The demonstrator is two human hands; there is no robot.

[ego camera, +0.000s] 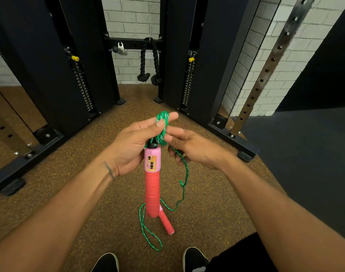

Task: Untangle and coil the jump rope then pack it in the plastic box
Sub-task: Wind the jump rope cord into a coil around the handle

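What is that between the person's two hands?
Head view: a bunch of green rope sits between the left hand and the right hand.

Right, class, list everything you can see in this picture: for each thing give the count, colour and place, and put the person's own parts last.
Jump rope cord: one, green with white flecks, bunched between the hands, trailing down to the floor.
Held handle: one, pink top with red grip, hanging below the left hand.
Second handle: one, pink-red, low behind the held one.
Black rope attachment: one, black, hanging from the crossbar at the far wall.
Weight-stack pins: two, yellow, one on each stack.
Machine frame: black, left and right.
Floor: brown speckled; dark grey on the right.
Wall: white brick, behind.
Shoes: two, black, bottom edge.
Left hand: gripping the coil.
Right hand: fingers on the cord.
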